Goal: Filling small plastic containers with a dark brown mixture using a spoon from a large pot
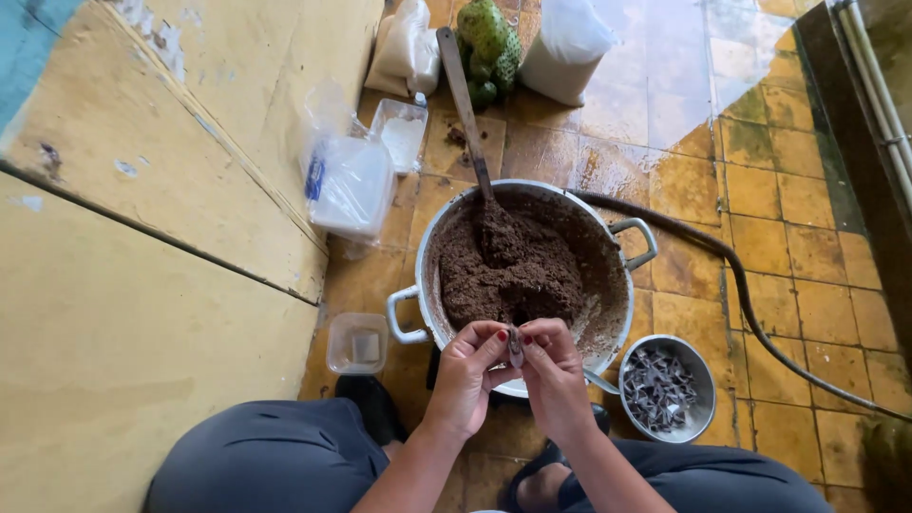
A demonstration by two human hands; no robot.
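My left hand [465, 370] and my right hand [553, 372] meet over the near rim of a large metal pot [622, 285]. Between their fingertips they pinch one small dark shell-like piece [515, 346]. The pot holds a brown crumbly mixture [508, 271], and a long wooden spoon [465, 95] stands stuck in it, its handle leaning away from me. To the right of my right hand a small metal bowl [701, 380] holds several dark folded pieces [657, 388].
A yellow wall [142, 237] rises on the left. Clear plastic containers [356, 185] and a small empty tub [358, 344] sit beside it. White bags [568, 47] and green fruit [489, 43] lie beyond the pot. A dark hose [750, 313] crosses the wet tiled floor on the right.
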